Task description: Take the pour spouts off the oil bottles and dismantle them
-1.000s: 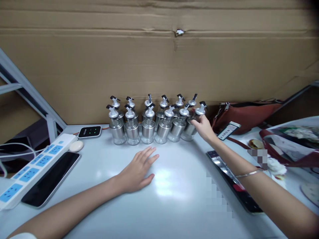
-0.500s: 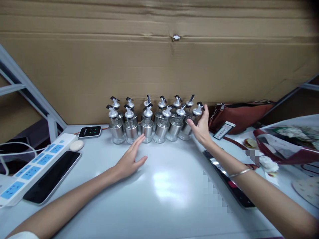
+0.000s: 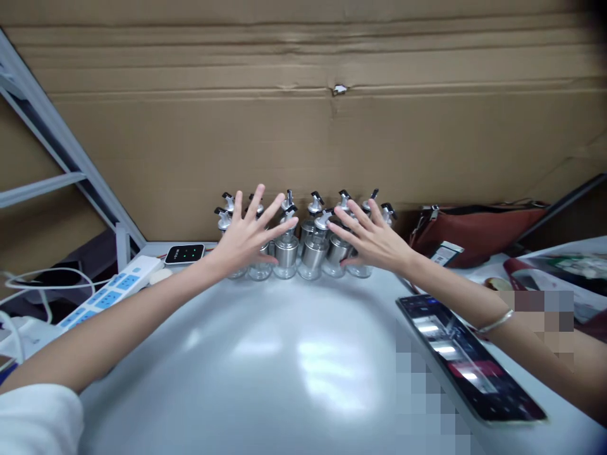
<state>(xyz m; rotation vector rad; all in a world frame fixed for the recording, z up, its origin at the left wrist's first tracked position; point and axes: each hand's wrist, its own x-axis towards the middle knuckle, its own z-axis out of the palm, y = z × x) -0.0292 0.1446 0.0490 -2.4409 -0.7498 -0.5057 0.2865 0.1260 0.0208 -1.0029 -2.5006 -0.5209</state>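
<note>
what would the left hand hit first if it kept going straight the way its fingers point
Most likely the front row of glass dispenser bottles. The left hand, fingers spread, already overlaps the bottles at the left end, though the picture does not settle whether it touches them. Behind them stands the cardboard wall.

We see the glass dispenser bottles (image 3: pixel 286 249) standing upright in two touching rows at the counter's (image 3: pixel 284 366) back edge, steel-sleeved, with black-tipped pour spouts.

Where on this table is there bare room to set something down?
The widest bare patch of the white table lies between both forearms, in front of the bottles and left of the phone. The back edge is crowded: left hand and right hand spread over the bottles. Power strip fills the left edge.
</note>
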